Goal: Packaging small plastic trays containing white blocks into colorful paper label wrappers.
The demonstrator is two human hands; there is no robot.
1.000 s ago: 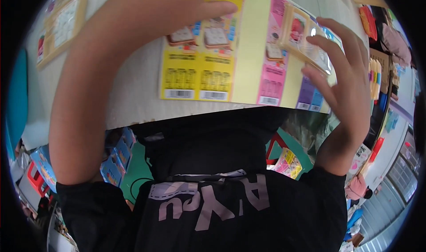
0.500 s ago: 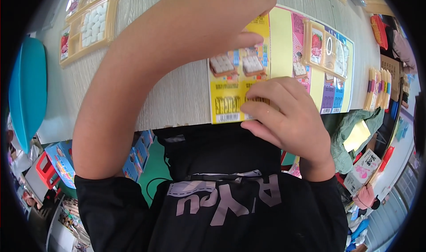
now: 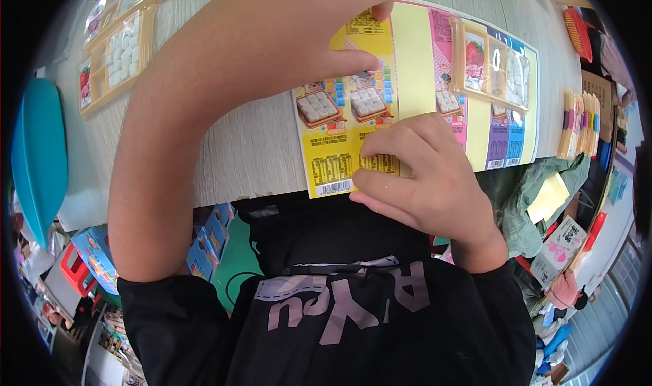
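A yellow printed card (image 3: 322, 145) with pictures of white pieces in trays lies at the table's front edge. My left hand (image 3: 353, 36) reaches across its far part, thumb and fingers stretched apart on the card. Nearer me, my right hand (image 3: 428, 172) has bent fingers on the card's lower right corner, its thumb by the front edge. Right of the card are a pale yellow sheet (image 3: 414, 66), a pink printed strip (image 3: 441, 36) and purple and blue printed strips (image 3: 506, 145). On the strips rests a beige tray (image 3: 494, 90) with a strawberry picture and white pieces.
More beige trays (image 3: 109, 87) with white pieces stand at the far left. A teal basin (image 3: 39, 162) is at the left rim. Several thin packs (image 3: 579, 124) stand at the table's right edge, near a red basket (image 3: 577, 36). Green plastic (image 3: 526, 196) hangs below the right front edge.
The view has shifted slightly, so the card, sheets and tray appear further left. Both my hands stay on the card; the left fingertips sit slightly lower in view. Nothing has been let go.
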